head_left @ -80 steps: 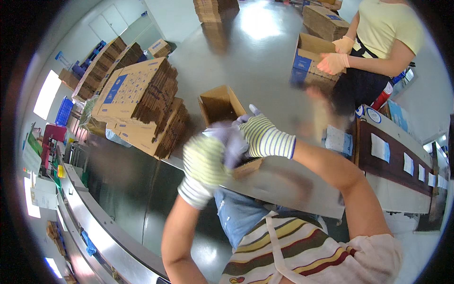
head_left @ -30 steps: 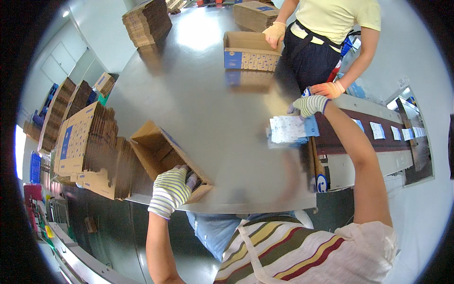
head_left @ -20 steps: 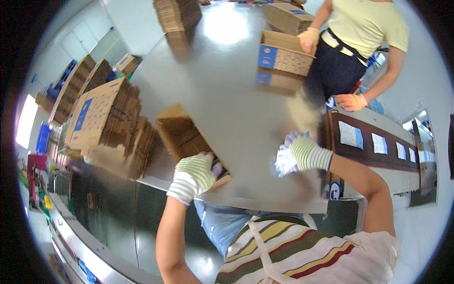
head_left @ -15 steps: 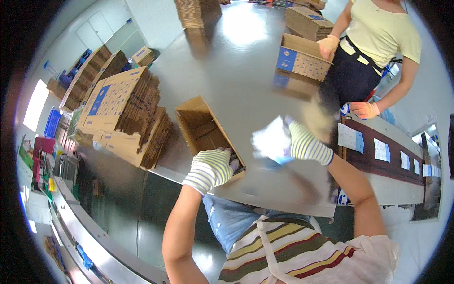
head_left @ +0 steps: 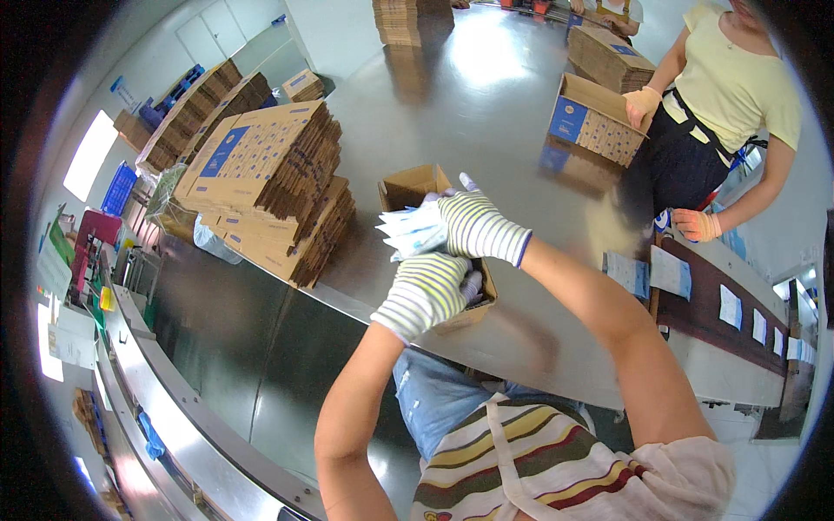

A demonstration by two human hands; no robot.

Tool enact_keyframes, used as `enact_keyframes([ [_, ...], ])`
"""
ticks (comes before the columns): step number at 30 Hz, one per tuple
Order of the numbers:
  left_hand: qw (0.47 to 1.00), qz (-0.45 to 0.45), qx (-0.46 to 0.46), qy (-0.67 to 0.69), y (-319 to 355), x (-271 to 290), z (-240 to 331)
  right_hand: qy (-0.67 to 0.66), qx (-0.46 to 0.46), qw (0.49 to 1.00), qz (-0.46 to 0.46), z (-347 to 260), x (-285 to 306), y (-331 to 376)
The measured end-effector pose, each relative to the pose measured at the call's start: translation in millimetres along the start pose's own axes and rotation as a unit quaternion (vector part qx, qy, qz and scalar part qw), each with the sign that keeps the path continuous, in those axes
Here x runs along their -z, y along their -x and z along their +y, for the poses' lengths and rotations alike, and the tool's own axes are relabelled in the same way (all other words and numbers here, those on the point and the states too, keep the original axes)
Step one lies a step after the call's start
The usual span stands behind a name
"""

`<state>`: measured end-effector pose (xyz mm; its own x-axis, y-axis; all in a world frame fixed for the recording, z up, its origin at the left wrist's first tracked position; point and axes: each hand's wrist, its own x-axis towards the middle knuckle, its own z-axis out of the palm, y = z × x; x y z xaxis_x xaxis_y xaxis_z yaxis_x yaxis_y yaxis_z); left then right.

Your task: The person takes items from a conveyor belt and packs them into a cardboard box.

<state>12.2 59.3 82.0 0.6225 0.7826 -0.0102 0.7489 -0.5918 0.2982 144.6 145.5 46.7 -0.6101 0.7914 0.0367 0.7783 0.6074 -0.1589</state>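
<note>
An open brown cardboard box (head_left: 408, 193) stands on the metal table in front of me, largely hidden by my hands. Over its opening, my right hand (head_left: 483, 227), in a striped glove, is closed on several white and light-blue flat packets (head_left: 412, 231) fanned out to the left. My left hand (head_left: 423, 293), gloved alike, lies at the box's near end with its fingers curled over the rim. The packets' lower edges meet the back of my left hand in the picture; whether they touch cannot be told.
Stacks of flattened cartons (head_left: 261, 169) stand at the table's left edge. On the right, a dark conveyor belt (head_left: 705, 295) carries spaced-out packets (head_left: 731, 308). Beyond it a co-worker in orange gloves holds another open carton (head_left: 599, 119); more carton stacks (head_left: 608, 59) sit at the back.
My right hand has carried the packets leftward from above the table to over the box. The left hand stays at the box's near end. Another packet has appeared at the belt's near end.
</note>
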Motion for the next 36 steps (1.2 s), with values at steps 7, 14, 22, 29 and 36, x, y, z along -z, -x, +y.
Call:
enact_keyframes([
  [7, 0.966, 0.241, 0.086, -0.040, -53, 8, -55, 0.059, 0.021, 0.998, -0.027, -14, 40, 19],
  [14, 0.959, -0.209, 0.126, -0.146, -93, -9, -63, -0.031, 0.191, 0.972, 0.131, -56, 16, 107],
  [22, 0.935, -0.334, -0.011, -0.120, -78, -10, -59, 0.016, 0.165, 0.955, 0.245, -74, -37, 114],
  [29, 0.983, -0.110, 0.114, -0.092, -28, -10, -15, -0.035, 0.156, 0.961, 0.226, -66, -21, 116],
  [36, 0.980, -0.093, 0.118, -0.129, -14, -30, -34, -0.139, 0.075, 0.969, 0.189, 12, 11, 179],
])
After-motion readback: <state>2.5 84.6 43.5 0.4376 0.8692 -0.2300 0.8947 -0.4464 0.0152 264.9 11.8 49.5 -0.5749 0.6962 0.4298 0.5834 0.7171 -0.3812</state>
